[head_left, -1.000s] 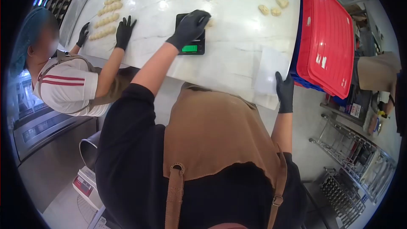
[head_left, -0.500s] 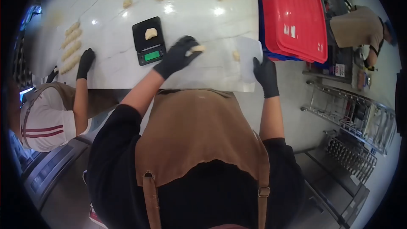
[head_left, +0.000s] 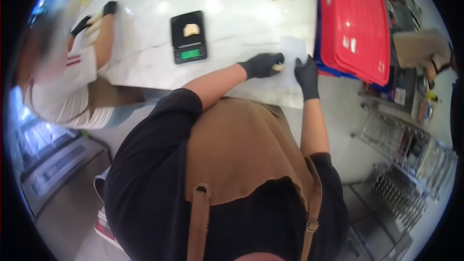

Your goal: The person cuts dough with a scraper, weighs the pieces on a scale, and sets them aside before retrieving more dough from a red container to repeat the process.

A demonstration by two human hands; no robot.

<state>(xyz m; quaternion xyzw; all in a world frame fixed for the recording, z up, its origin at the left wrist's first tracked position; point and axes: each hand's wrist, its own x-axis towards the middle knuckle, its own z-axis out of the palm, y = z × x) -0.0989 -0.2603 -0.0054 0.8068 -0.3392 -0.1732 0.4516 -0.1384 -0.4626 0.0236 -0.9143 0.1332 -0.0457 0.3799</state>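
- Beside the white sheet [head_left: 293, 47], above the table [head_left: 140, 34], the left hand [head_left: 263, 65] now works; half a second ago it was nearer the scale [head_left: 189, 47], and it has since crossed to the right.
- Its fingers are curled closed around a small bit [head_left: 278, 67] of dough, part of which shows at the fingertips.
- The right hand [head_left: 307, 79] has stayed at the sheet's right edge, thumb and forefinger a little apart; other fingers are hidden, so I cannot tell whether it grips the sheet.
- Half a second ago another loose bit lay by the sheet. It no longer shows on its own; picked up or merely covered, I cannot tell.
- On the scale's black plate lies one dough piece [head_left: 191, 30], just as half a second ago, touched by neither hand. The display is lit green, its figures unreadable.
- My judgement: handling has shifted from the scale to the sheet, leaving the weighed piece alone for now.
- To the left, a co-worker's hands [head_left: 110, 7] flank pale strips [head_left: 94, 25], blurred.
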